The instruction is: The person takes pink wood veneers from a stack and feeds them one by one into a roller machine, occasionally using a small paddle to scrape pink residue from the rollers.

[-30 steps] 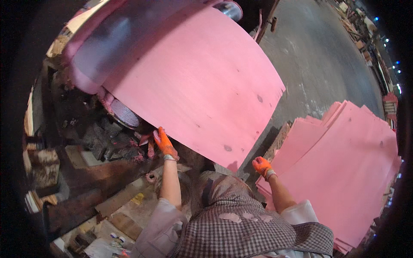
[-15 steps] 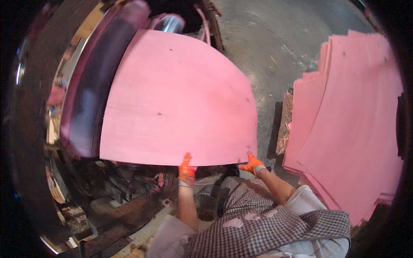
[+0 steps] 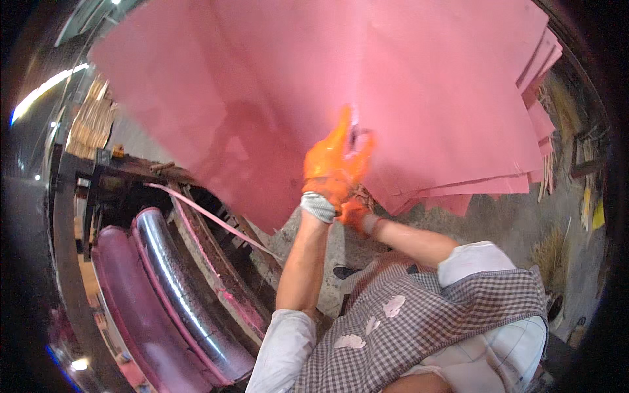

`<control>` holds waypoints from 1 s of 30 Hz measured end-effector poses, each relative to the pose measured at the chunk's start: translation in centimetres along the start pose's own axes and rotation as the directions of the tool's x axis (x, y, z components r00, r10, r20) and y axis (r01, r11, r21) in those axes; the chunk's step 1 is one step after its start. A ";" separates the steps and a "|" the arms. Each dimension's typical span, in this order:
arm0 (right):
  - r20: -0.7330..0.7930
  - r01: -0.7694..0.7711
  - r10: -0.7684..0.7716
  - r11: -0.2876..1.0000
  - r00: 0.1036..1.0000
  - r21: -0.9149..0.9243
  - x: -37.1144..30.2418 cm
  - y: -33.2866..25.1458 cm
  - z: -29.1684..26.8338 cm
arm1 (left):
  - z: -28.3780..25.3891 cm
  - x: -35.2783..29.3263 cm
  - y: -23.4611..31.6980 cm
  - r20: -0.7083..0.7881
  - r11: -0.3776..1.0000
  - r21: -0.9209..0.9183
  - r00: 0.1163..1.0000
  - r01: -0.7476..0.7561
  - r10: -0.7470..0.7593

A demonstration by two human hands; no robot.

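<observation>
A large, thin pink sheet (image 3: pixel 190 98) hangs tilted in front of me, its lower corner above the floor on the left. My left hand (image 3: pixel 335 160), in an orange-coated glove, is closed at the sheet's near edge, with the thumb up along its face; the fingers are slightly blurred. My right hand (image 3: pixel 354 215), gloved alike, is just below and behind the left wrist, close to the same edge. Its fingers are mostly hidden. To the right, under and beside the sheet, is a stack of similar pink sheets (image 3: pixel 458 98) with uneven, stepped edges.
At the lower left is a machine with a shiny metal roller (image 3: pixel 190 295) and a dark pink-stained roller (image 3: pixel 141 314). A pink strip (image 3: pixel 209 219) crosses its frame. Bundled wooden pieces (image 3: pixel 95 121) stand at the far left. A straw broom head (image 3: pixel 550 255) is at the right.
My view has turned right, from the rollers to the stack. The pink sheet has come off the rollers and over toward the stack. My hands have risen and drawn close together.
</observation>
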State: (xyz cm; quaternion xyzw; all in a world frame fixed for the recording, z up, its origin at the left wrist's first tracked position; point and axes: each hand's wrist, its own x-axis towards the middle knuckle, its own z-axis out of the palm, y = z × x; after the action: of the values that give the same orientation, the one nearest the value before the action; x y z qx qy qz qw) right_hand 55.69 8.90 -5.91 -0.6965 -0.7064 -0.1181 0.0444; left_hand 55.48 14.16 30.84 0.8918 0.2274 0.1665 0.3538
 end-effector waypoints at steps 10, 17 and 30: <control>0.731 -0.141 0.677 -0.735 -0.090 0.663 -25.8 20.9 2.1 | 7.7 -10.0 -9.2 0.359 0.412 -0.851 0.933 0.327 0.001; 0.686 -0.850 0.523 0.438 0.505 0.292 -27.3 18.4 12.5 | -3.2 -30.3 -24.1 -0.109 0.177 -0.984 0.668 0.036 -0.736; 0.713 -0.659 0.058 0.442 0.699 0.609 -2.5 -2.7 11.6 | -3.8 -56.3 -26.3 -0.423 0.440 -0.783 -0.142 -0.439 -0.895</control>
State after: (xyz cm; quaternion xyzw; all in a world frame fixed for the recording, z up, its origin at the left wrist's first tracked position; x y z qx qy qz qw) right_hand 54.25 9.08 -18.02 -0.7258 -0.4690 0.4731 0.1716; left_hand -1.19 3.79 7.24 0.0686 0.5006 0.7313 0.4582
